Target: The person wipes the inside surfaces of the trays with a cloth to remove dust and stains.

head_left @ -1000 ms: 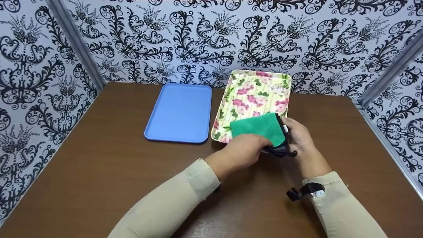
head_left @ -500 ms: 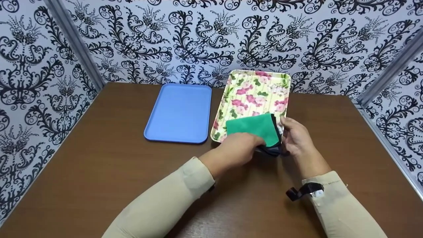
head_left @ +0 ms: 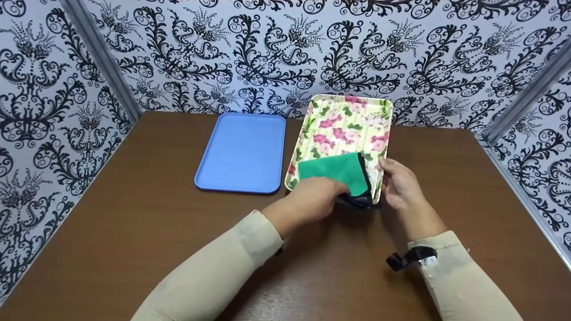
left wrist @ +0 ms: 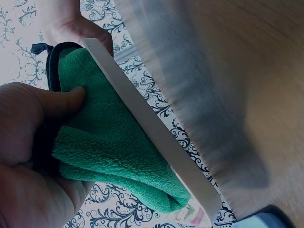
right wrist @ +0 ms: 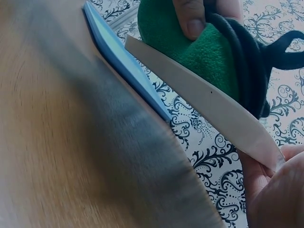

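My left hand (head_left: 314, 198) grips a folded green cloth (head_left: 337, 169) with black edging, its thumb pressed on the fluffy side (left wrist: 102, 118) in the left wrist view. The cloth lies against the near part of a floral tray (head_left: 345, 129), which is cream with pink flowers. On the tray's right edge, my right hand (head_left: 403, 189) holds the rim, and the right wrist view shows its fingers on the end of that pale rim (right wrist: 209, 102). A black loop (right wrist: 285, 50) sticks out from the cloth's edge. The cloth's underside is partly hidden by the left hand.
A plain blue tray (head_left: 243, 154) lies flat on the brown table (head_left: 147, 214), just left of the floral one. Behind them stands a wall (head_left: 276, 58) with black scroll patterns. Similar patterned walls flank both sides.
My left hand has slid left with the green cloth across the floral tray, uncovering its near right corner. My right hand has stayed nearly in place, and the cloth's edge has moved away from it.
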The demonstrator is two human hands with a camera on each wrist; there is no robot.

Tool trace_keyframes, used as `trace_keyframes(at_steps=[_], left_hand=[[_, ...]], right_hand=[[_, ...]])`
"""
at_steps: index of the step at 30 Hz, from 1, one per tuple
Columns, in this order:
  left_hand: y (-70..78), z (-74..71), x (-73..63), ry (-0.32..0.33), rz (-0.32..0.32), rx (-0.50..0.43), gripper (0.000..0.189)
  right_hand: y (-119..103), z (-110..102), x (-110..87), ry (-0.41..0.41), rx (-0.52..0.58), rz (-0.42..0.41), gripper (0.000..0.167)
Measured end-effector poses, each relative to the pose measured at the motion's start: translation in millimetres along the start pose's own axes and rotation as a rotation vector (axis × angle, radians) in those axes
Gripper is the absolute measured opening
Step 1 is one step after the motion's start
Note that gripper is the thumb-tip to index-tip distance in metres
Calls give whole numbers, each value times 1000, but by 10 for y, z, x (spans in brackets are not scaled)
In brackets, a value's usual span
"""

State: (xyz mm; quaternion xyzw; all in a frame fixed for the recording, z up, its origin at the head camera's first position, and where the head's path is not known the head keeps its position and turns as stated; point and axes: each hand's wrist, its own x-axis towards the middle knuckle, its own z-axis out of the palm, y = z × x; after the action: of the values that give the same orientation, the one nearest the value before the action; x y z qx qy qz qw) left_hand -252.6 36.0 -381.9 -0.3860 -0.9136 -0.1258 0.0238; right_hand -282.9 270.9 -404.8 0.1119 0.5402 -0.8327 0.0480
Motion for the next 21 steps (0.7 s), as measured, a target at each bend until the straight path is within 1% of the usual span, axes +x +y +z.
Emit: trace_keyframes(at_steps=[4, 8, 21], left_hand=[[-38, -1, -24, 12, 3, 5, 36], [-69, -3, -43, 10, -6, -3, 36], [-154, -73, -87, -18, -18, 3, 36]], right_hand=[[1, -1, 5, -4, -2, -8, 29], [1, -3, 11, -5, -4, -11, 28], [-8, -17, 7, -1, -9, -8, 26]])
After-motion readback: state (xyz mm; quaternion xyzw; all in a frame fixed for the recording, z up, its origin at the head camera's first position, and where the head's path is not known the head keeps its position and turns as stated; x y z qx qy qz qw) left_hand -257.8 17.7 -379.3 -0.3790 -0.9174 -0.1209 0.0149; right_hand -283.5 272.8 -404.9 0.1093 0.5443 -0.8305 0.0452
